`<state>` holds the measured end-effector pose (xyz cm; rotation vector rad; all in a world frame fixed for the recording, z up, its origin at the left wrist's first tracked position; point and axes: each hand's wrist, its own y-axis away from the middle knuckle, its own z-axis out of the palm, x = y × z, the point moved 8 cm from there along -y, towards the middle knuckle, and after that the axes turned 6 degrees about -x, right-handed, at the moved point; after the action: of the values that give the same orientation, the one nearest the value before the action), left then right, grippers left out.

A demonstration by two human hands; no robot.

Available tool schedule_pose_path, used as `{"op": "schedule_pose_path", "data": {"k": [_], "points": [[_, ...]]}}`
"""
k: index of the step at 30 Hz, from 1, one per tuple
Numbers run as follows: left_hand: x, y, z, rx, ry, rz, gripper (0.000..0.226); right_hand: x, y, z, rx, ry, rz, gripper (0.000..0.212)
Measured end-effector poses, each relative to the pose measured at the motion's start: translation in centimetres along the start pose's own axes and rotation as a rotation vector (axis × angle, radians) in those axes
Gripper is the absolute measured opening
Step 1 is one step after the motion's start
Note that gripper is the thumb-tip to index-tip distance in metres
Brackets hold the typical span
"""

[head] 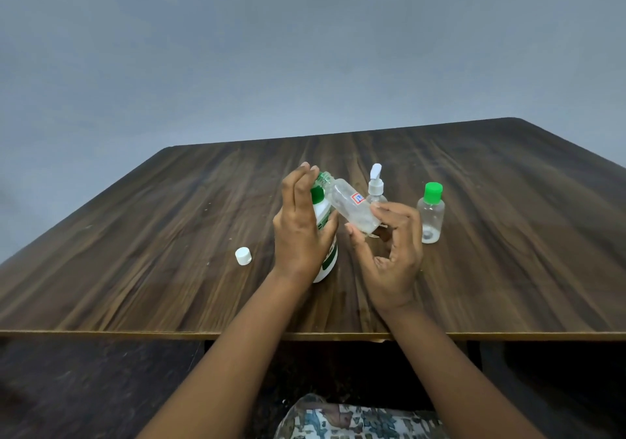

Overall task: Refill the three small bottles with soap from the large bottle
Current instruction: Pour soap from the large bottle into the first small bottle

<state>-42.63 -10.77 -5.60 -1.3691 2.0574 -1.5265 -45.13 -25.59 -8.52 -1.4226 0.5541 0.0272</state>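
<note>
My left hand (pixel 301 232) wraps around the large white bottle (pixel 326 232) with green label and green neck, standing on the table. My right hand (pixel 389 249) holds a small clear uncapped bottle (pixel 352 206), tilted with its open mouth up-left near the large bottle's top. A small pump bottle (pixel 376 184) stands just behind my right hand. A small clear bottle with a green cap (pixel 431 213) stands upright to the right. A white cap (pixel 243 256) lies on the table left of my left hand.
The dark wooden table (pixel 169 235) has its front edge close to my body and its far edge against a plain grey wall. Patterned fabric shows on my lap below the table edge.
</note>
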Motion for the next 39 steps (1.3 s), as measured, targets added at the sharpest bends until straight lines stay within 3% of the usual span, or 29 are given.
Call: {"op": "schedule_pose_path", "data": {"k": [6,11,15,27,39], "points": [[0.4,-0.3,-0.4,-0.095,-0.009,-0.014,0.086,0.0,-0.1,0.2,-0.007,0.017,-0.022,0.034],[2.4,-1.4,-2.8,-0.165,-0.108,0.099,0.055,0.2,-0.2,0.0,0.012,0.022,-0.018,0.034],[2.5,-3.1,-4.4,-0.194,-0.141,0.155,0.047,0.4,-0.1,0.2,0.007,0.019,-0.005,0.034],[2.7,-4.3,-4.8,-0.264,-0.121,0.13,0.049,0.3,-0.3,0.1,-0.007,0.035,0.021,0.033],[2.3,-3.1,-4.6,-0.204,-0.081,0.067,0.049,0.6,-0.3,0.1,-0.028,0.082,0.094,0.032]]}}
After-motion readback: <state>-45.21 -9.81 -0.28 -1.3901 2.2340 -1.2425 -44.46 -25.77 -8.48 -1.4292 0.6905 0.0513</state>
